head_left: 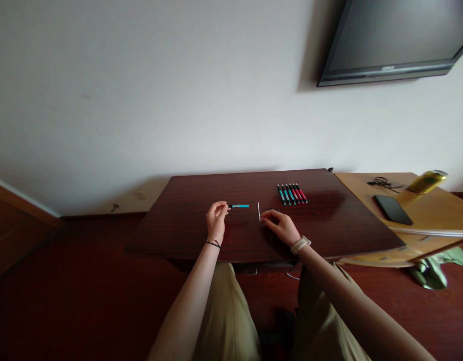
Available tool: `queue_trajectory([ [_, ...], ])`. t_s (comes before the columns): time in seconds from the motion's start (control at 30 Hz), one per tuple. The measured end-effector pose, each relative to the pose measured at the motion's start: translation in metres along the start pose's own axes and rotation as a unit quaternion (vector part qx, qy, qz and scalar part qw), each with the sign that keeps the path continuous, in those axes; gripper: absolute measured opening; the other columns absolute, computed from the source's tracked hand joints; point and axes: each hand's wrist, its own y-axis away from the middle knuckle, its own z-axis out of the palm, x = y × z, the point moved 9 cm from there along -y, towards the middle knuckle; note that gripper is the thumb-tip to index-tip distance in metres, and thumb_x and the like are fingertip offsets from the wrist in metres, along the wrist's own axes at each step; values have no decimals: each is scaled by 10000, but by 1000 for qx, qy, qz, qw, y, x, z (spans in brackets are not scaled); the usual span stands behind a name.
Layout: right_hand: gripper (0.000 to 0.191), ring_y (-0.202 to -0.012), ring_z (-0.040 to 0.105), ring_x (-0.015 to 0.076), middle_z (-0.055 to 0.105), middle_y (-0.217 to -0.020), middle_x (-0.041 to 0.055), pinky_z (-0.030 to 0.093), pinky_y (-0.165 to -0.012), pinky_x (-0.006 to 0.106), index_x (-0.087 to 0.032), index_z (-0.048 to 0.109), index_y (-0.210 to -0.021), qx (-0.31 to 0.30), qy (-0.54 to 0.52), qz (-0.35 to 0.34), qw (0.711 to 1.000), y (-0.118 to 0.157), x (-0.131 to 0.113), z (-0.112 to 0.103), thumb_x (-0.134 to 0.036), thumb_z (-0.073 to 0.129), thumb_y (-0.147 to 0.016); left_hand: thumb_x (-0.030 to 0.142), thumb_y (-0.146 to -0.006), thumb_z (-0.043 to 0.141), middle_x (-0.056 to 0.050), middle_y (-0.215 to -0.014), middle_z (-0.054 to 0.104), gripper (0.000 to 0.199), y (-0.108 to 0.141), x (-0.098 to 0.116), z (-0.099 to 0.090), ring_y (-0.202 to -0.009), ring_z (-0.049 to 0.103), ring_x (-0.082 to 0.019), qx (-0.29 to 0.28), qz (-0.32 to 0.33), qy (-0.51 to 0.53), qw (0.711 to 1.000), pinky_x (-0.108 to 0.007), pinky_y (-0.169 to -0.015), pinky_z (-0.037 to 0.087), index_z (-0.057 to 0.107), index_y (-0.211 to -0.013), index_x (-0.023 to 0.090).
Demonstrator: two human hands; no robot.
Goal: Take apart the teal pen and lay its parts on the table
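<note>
My left hand pinches the dark end of a blue pen barrel, which points to the right above the table. Between thumb and fingertips of my right hand is the lower end of a thin white pen refill, held nearly upright in the view. The barrel and the refill are apart, with a small gap between them. Partly hidden behind my right fingers, some small dark pieces lie on the table. Farther back, a neat row of several blue and red pens lies side by side.
Both hands are over a dark brown table against the wall. To its right, a lighter wooden desk carries a black phone, a coiled cable and a yellow can. A television hangs above.
</note>
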Motion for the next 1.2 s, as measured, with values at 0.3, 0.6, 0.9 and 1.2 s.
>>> queue_trajectory([
  [0.3,301,-765,674,201,780,-905,39,524,-711,312,-243,808,-1067,9,-6,-7,1000,-40,-20,9,-382,568,-951,467,-902,727,-99,-1038,743,333,1,-4,-3,-945,763,-215,15,-12,14,1000,-324,-799,603,685,-1061,177],
  [0.6,318,-758,700,207,773,-850,53,542,-704,315,-205,772,-1099,13,-49,29,998,-55,0,22,-391,596,-909,429,-886,755,-96,-1061,724,329,0,-17,-12,-955,773,-205,49,-38,72,996,-355,-875,617,676,-1060,161],
  [0.9,240,-778,727,195,791,-905,50,556,-707,295,-224,657,-1092,13,-99,25,995,-60,8,31,-406,612,-942,359,-814,830,-81,-1008,715,313,1,-20,-11,-903,762,-183,65,-76,122,987,-332,-870,603,703,-1008,148],
  [1.2,57,-891,692,210,775,-927,39,499,-831,309,-236,724,-915,-33,193,-44,980,-66,-2,39,-283,694,-926,344,-832,804,-83,-999,719,290,2,-19,-11,-900,767,-187,58,-72,109,990,-316,-846,597,702,-1015,145],
])
